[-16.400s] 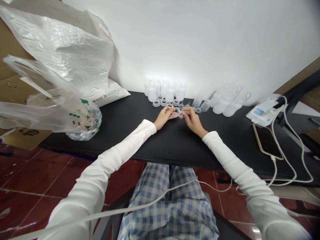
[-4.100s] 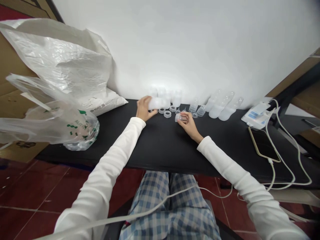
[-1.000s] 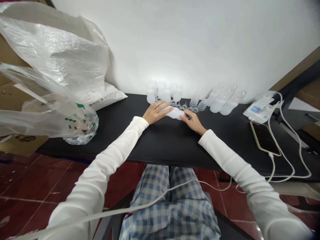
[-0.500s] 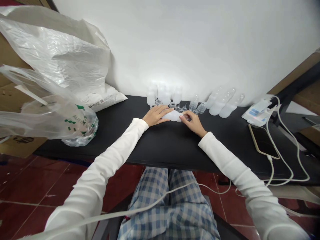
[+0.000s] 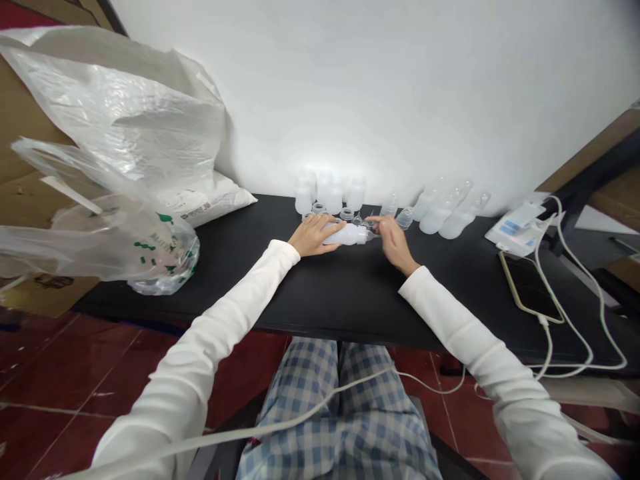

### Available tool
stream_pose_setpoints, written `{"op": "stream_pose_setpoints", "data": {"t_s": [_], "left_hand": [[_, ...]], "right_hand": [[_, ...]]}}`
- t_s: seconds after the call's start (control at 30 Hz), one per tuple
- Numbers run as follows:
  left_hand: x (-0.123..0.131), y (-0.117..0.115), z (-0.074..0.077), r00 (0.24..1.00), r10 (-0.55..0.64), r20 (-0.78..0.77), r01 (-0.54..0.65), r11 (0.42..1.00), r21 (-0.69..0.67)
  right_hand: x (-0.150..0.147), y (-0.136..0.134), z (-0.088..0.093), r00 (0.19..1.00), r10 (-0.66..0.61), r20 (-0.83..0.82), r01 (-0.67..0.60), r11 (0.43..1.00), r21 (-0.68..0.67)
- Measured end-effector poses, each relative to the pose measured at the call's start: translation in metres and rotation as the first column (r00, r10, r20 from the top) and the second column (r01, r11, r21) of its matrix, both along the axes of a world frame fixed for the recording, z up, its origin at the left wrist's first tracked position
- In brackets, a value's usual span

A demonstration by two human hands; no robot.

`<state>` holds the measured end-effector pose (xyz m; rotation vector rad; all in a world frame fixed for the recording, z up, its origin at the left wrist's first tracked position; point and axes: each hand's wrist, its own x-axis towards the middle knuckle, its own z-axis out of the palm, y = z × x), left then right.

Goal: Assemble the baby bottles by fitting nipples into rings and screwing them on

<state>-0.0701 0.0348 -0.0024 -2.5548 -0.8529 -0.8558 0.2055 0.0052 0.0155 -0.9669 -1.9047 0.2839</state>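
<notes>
A translucent white bottle (image 5: 349, 234) lies sideways on the black table (image 5: 320, 287). My left hand (image 5: 313, 235) is wrapped round its body. My right hand (image 5: 393, 239) is pinched at the bottle's neck, on a small clear cap that I can barely make out. Just behind my hands lie several clear rings and caps (image 5: 347, 214). Upright white bottles (image 5: 327, 191) stand against the wall beyond them.
Bottles with clear tips (image 5: 443, 212) lean on the wall at the right. A phone (image 5: 529, 289) on a white cable and a white pack (image 5: 517, 229) lie far right. Plastic bags (image 5: 125, 220) and a white sack (image 5: 200, 200) fill the left end.
My right hand has moved slightly up and right along the bottle's neck. The bottle now shows more between my hands. My left hand keeps its hold on the body.
</notes>
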Motion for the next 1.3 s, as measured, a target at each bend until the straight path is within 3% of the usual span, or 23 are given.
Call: {"op": "stream_pose_setpoints", "data": {"t_s": [0.07,0.13,0.2,0.4,0.57,0.77,0.9,1.03,1.13,1.3], "left_hand": [[0.000,0.000,0.001,1.000,-0.023,0.012,0.023,1.000,-0.004],[0.001,0.000,0.002,0.999,-0.033,0.031,0.033,0.999,0.002],[0.002,-0.001,0.002,0.998,-0.040,0.051,0.039,0.999,0.006],[0.004,-0.001,0.002,0.997,-0.056,0.062,0.054,0.998,0.027],[0.003,-0.001,0.002,0.996,-0.057,0.065,0.056,0.998,0.022],[0.001,0.000,0.002,0.996,-0.059,0.073,0.060,0.998,0.002],[-0.001,0.001,0.002,0.997,-0.039,0.068,0.040,0.999,-0.006],[-0.004,0.001,0.005,0.997,0.030,0.075,-0.028,0.999,-0.023],[-0.007,0.002,0.008,0.988,0.108,0.115,-0.102,0.993,-0.052],[-0.011,0.004,0.010,0.980,0.149,0.135,-0.135,0.985,-0.108]], "right_hand": [[0.017,0.006,0.007,0.982,-0.190,0.007,0.188,0.974,0.123],[0.037,0.014,0.009,0.926,-0.372,0.064,0.351,0.910,0.220],[0.054,0.023,0.007,0.874,-0.468,0.135,0.426,0.868,0.254],[0.078,0.042,-0.015,0.820,-0.488,0.299,0.436,0.871,0.226],[0.085,0.048,-0.021,0.833,-0.486,0.264,0.450,0.873,0.187],[0.088,0.046,-0.011,0.848,-0.503,0.165,0.475,0.861,0.185],[0.082,0.038,0.004,0.862,-0.508,0.007,0.496,0.844,0.203],[0.062,0.030,0.011,0.891,-0.371,-0.263,0.414,0.901,0.129],[0.042,0.025,0.007,0.909,-0.185,-0.373,0.184,0.982,-0.036],[0.016,0.015,-0.004,0.922,0.005,-0.386,-0.091,0.975,-0.205]]}}
